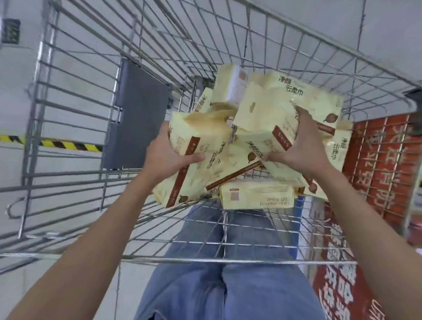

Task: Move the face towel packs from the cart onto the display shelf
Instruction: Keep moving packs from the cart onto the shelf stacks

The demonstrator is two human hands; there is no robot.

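Both arms reach down into the silver wire-mesh shopping cart (248, 260), which fills the centre of the frame. My left hand (172, 157) grips 1 pale yellow, brown-striped face towel pack (206, 134) by its near end, thumb across the front and the rest curled behind, so it lifts out tilted. My right hand (303, 148) is stretched wide over the end of a 2nd matching pack (266, 106) at upper centre, fingers (298, 116) pressing the top face and thumb hooked under the lower edge. I cannot tell whether the thumb also catches the pack beneath. A wide span seems needed because the soft wrapper gives. The other packs (257, 199) lie in a loose heap against the cart's floor and far end, at mixed angles, some leaning on each other. Taking 1 per hand should halve the trips. The display shelf is out of view. A red banner with white characters (379, 159) shows at right.
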